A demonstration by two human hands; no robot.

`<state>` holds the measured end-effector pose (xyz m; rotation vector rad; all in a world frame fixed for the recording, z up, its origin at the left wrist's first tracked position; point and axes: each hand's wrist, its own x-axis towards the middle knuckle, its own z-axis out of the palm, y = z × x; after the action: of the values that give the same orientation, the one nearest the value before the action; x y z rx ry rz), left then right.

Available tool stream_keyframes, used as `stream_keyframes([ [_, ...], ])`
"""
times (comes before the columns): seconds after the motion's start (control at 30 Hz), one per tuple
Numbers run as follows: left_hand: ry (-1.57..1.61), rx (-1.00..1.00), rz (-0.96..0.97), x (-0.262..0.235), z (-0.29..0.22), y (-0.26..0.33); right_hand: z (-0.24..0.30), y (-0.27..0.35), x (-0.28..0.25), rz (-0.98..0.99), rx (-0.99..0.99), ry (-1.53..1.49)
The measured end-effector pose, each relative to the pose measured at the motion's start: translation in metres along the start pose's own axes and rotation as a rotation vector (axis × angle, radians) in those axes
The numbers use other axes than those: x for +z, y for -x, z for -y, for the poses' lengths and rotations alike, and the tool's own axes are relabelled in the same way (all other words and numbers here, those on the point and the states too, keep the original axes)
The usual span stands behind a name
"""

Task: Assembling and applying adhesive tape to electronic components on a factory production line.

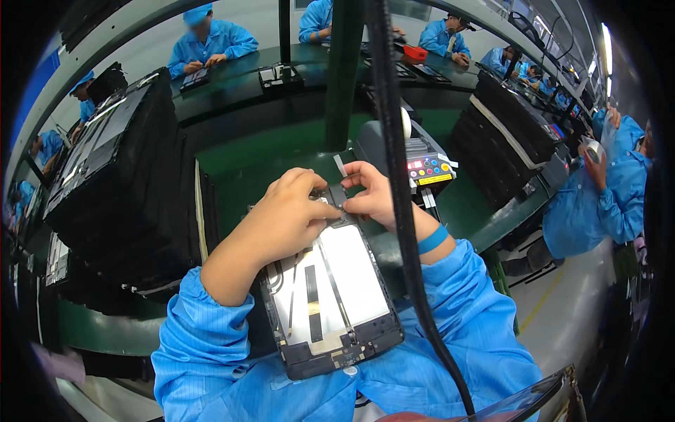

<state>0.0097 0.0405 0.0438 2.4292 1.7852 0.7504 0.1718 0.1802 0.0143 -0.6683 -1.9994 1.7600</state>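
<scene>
An opened tablet (358,278) lies tilted before me, its silvery inside, dark ribbon cables and black end parts exposed. My left hand (292,211) reaches over its far end, fingers bent and closed down on the tablet. At the far right corner my right hand (371,195) has thumb and index finger curled toward each other; what lies between them is too small to make out. A short white strip (339,165) sticks up beside the right index fingertip. Whether the fingers hold that strip I cannot tell. The left hand covers part of the tablet's far end.
A tape dispenser (425,165) with coloured buttons stands right of centre, white strips at its front. Tall stacks of black trays rise at left (126,169) and right (503,133). A black cable (394,141) hangs before me. Co-workers sit across the green bench (246,155); another person (590,204) stands right.
</scene>
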Motion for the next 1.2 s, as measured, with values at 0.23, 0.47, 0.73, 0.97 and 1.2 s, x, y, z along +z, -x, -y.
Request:
stream_keyframes([
  [0.23,-0.178,0.028,-0.090,0.003,-0.001,0.005,0.001,-0.005,0.005,0.022,0.071,-0.019],
  [0.47,-0.145,0.050,-0.112,0.004,0.004,0.005,0.007,0.003,-0.015,0.020,0.017,0.037],
  [0.73,0.008,0.057,-0.080,0.004,0.018,-0.015,0.033,-0.002,-0.017,0.423,-0.286,0.664],
  [0.97,-0.005,0.128,-0.097,0.006,0.023,-0.024,0.046,-0.019,-0.007,0.466,-0.146,0.810],
  [1.2,-0.091,0.182,-0.158,0.000,0.011,-0.021,0.063,-0.015,0.005,0.379,0.113,0.958],
])
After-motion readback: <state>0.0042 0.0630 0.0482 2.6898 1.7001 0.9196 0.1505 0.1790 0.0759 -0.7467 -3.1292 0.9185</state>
